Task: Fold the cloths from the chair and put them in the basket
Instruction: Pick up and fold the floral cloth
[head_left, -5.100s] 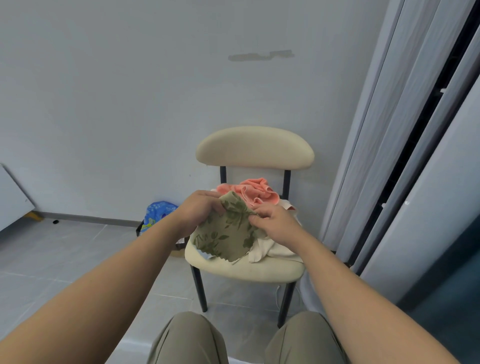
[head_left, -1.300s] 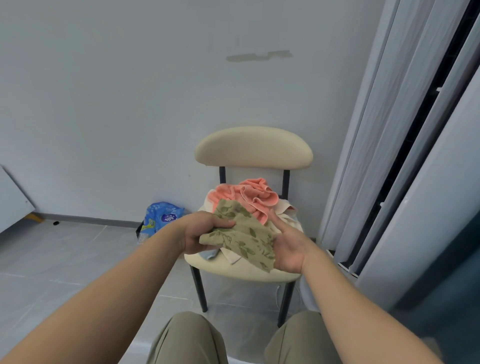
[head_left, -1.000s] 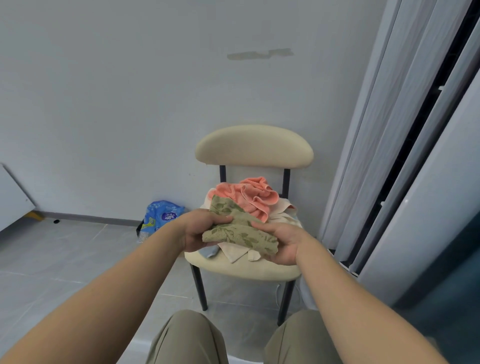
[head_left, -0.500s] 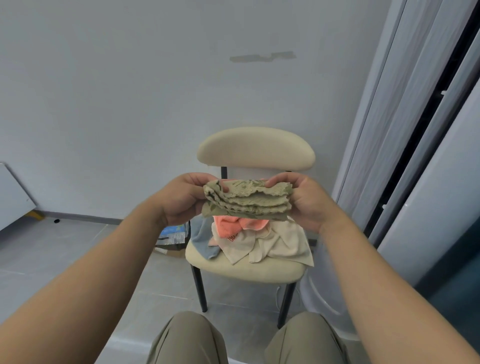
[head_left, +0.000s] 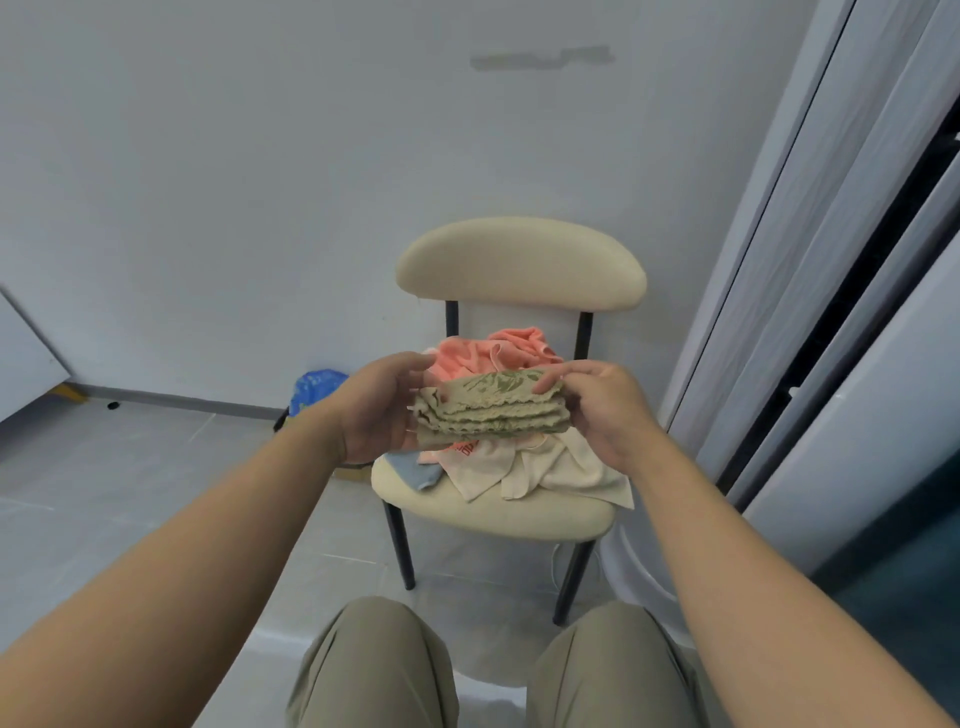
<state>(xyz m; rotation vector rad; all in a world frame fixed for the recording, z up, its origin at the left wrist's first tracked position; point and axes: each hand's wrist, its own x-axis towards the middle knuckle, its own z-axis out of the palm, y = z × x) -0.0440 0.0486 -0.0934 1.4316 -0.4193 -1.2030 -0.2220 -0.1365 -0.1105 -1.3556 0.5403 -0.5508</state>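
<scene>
Nearest, below the hands, are two knees in khaki trousers. Above them, bare forearms reach forward. The left hand curls around the left end of a folded olive-green cloth with a leaf print, and the right hand grips its right end, fingertips on the top layer. The cloth is held in the air between both hands, its stacked wavy edges facing the camera.

Just beyond and beneath the hands stands a cream padded chair with black legs. On its seat lie a crumpled cream cloth, a blue-grey cloth under the left hand, and a coral-pink cloth behind the hands. Farther left, past the left hand, a blue plastic bag sits on the floor by the wall.
</scene>
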